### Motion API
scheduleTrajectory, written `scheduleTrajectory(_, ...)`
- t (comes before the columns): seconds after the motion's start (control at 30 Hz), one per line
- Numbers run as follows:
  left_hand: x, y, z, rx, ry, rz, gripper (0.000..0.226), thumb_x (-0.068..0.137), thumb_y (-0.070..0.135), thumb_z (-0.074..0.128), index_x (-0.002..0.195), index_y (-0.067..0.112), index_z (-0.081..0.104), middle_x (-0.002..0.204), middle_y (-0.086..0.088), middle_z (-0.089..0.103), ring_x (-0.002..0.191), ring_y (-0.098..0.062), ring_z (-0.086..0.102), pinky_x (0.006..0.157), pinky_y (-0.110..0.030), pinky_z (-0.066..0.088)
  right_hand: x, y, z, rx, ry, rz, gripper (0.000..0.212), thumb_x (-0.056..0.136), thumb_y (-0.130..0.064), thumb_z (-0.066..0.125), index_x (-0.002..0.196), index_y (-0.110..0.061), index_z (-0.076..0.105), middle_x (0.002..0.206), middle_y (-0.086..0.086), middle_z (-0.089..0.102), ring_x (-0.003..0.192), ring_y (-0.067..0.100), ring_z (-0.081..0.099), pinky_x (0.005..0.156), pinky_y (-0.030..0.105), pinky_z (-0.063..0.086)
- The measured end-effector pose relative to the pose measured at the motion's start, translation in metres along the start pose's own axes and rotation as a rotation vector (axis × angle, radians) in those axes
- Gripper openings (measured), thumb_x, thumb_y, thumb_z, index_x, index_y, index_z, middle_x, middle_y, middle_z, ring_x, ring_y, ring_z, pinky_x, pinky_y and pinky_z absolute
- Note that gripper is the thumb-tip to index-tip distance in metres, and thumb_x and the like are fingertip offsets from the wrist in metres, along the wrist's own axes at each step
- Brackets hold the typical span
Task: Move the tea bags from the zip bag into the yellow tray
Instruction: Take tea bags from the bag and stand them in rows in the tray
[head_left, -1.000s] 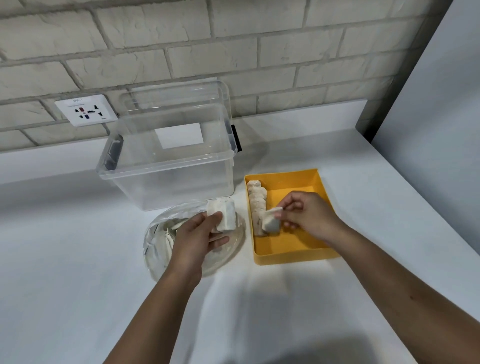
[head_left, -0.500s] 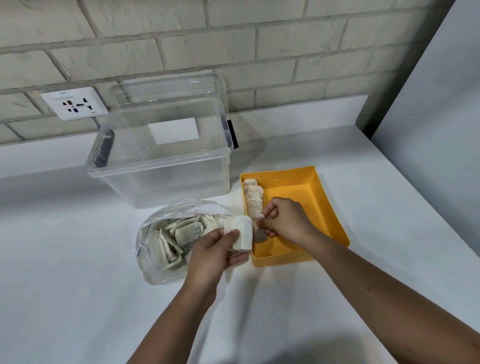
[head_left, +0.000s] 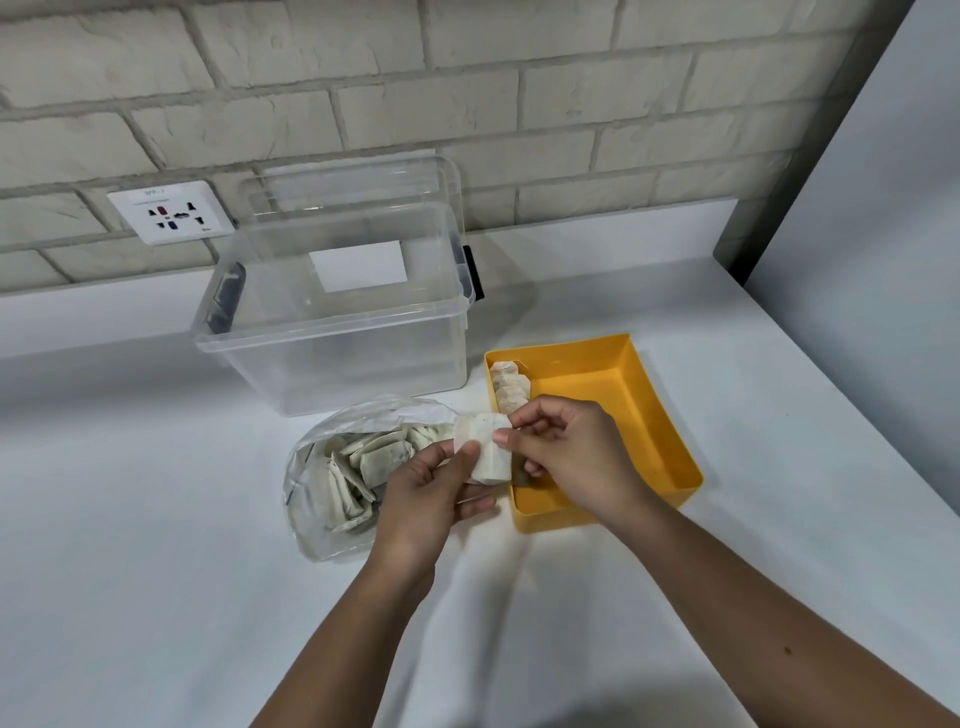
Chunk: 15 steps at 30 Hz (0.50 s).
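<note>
Just above the gap between bag and tray, both hands meet on a small stack of tea bags (head_left: 482, 449). The left hand (head_left: 431, 501) grips the stack from below and the side, thumb pressed on its front face and fingers curled behind. The right hand (head_left: 576, 457) pinches the stack's upper right corner between thumb and forefinger, its other fingers loosely bent over the tray. Whether that pinch takes one bag or several is hard to tell from this angle.

The held bags are flat, off-white paper squares with faint dark specks of tea showing through, pressed face to face into a soft block. More loose tea bags (head_left: 371, 460) of the same look lie jumbled in the zip bag (head_left: 311, 519), a clear, crinkled pouch lying flat on the white table (head_left: 156, 571) with its mouth turned toward the hands. The yellow tray (head_left: 660, 415) sits just right of the pouch, and a row of tea bags (head_left: 509, 387) stands on edge along its left wall, from the far corner down to the right hand. A dark patch under that hand may be shadow.

Behind the pouch stands a clear plastic box (head_left: 337, 332) with its lid (head_left: 363, 176) leaning against the brick wall (head_left: 571, 78), beside a white socket (head_left: 169, 210).
</note>
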<state>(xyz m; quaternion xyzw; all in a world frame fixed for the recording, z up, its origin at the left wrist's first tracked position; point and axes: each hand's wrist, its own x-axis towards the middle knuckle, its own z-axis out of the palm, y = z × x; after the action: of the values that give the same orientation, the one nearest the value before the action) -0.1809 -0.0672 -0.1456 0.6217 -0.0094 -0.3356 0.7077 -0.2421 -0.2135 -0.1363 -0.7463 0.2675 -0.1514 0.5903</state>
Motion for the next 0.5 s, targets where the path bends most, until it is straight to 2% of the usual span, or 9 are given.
scheduleTrajectory(0.17,-0.001,-0.001,-0.003,-0.013,-0.017,-0.017,0.022,0.098,0.019,0.06,0.111,0.004,0.07,0.096,-0.014,0.078,0.086,-0.024,0.076,0.077,-0.03,0.062,0.0,-0.002,-0.011,0.069,-0.001,0.052,0.014,0.076,-0.018,0.082,0.083,-0.014,0.07,0.071,0.004,0.071,0.057,0.015,0.066,0.06,0.027,0.057)
scheduleTrajectory(0.3,-0.001,-0.001,-0.006,-0.025,0.026,0.005,0.024,0.097,0.018,0.06,0.108,-0.001,0.07,0.1,-0.018,0.076,0.084,-0.019,0.075,0.073,-0.028,0.063,0.005,-0.002,-0.025,0.115,0.017,0.079,0.015,0.082,-0.014,0.076,0.09,-0.005,0.067,0.069,0.007,0.07,0.056,0.017,0.065,0.058,0.027,0.057)
scheduleTrajectory(0.4,0.002,0.0,-0.008,-0.05,0.066,0.009,0.022,0.097,0.017,0.061,0.107,0.0,0.071,0.108,-0.02,0.074,0.088,-0.022,0.074,0.071,-0.027,0.062,0.015,0.004,-0.042,0.04,0.076,0.103,0.012,0.082,-0.013,0.076,0.088,-0.006,0.067,0.068,0.006,0.07,0.055,0.013,0.065,0.059,0.026,0.057)
scheduleTrajectory(0.5,0.003,-0.003,-0.007,-0.051,0.088,-0.018,0.022,0.098,0.015,0.06,0.108,-0.002,0.068,0.102,-0.018,0.076,0.083,-0.023,0.077,0.068,-0.028,0.063,0.018,0.018,-0.041,-0.131,-0.017,0.202,0.013,0.081,-0.013,0.078,0.086,-0.009,0.066,0.067,0.007,0.072,0.058,0.017,0.068,0.063,0.029,0.06)
